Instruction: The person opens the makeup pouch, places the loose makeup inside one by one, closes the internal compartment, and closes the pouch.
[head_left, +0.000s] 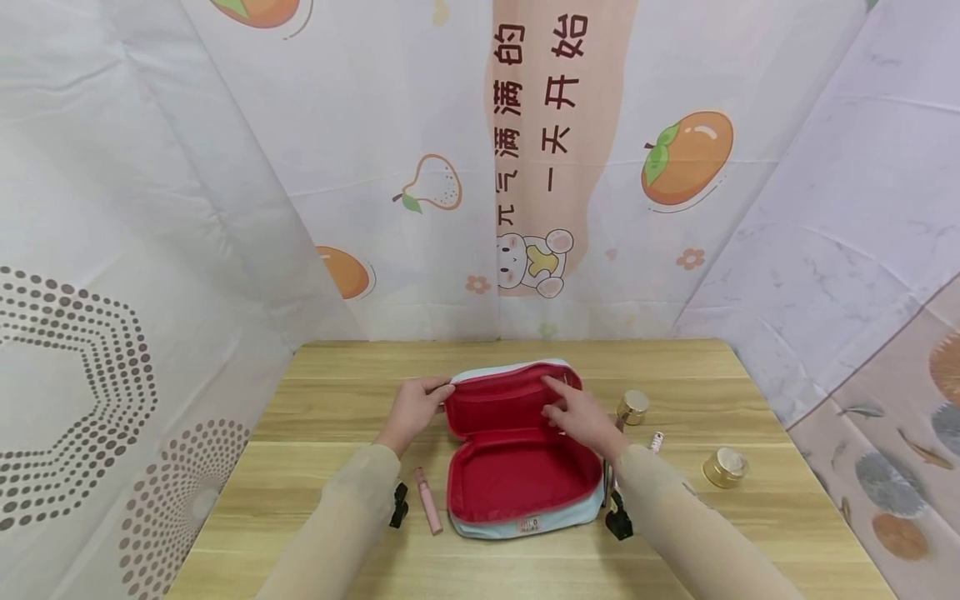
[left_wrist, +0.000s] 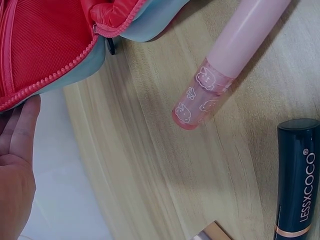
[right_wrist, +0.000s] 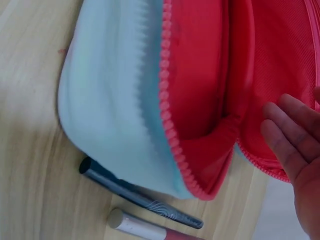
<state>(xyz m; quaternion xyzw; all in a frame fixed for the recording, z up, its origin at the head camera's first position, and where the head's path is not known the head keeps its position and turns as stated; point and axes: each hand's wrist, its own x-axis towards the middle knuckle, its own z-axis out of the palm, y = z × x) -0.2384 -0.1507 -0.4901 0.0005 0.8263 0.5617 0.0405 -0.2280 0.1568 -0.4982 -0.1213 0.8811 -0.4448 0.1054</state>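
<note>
A pale blue cosmetic bag (head_left: 480, 528) with a red lining lies unzipped on the table, its lid raised at the back. My left hand (head_left: 412, 408) holds the lid's upper left corner. In the left wrist view, the fingers (left_wrist: 22, 130) of that hand go behind the lid's edge. My right hand (head_left: 581, 414) reaches over the right side of the lid, fingertips at its red inner face. Its fingers (right_wrist: 295, 135) are loosely extended in the right wrist view, with nothing held. The lower compartment shows only red lining.
Left of the bag lies a pink lip gloss tube (head_left: 428, 502), near a dark tube lettered LESSXCOCO (left_wrist: 297, 185). Along the bag's right side lie a dark tube (right_wrist: 135, 192) and a white-and-pink tube (right_wrist: 142, 227). Two gold-lidded jars (head_left: 633, 406) (head_left: 725, 467) stand further right.
</note>
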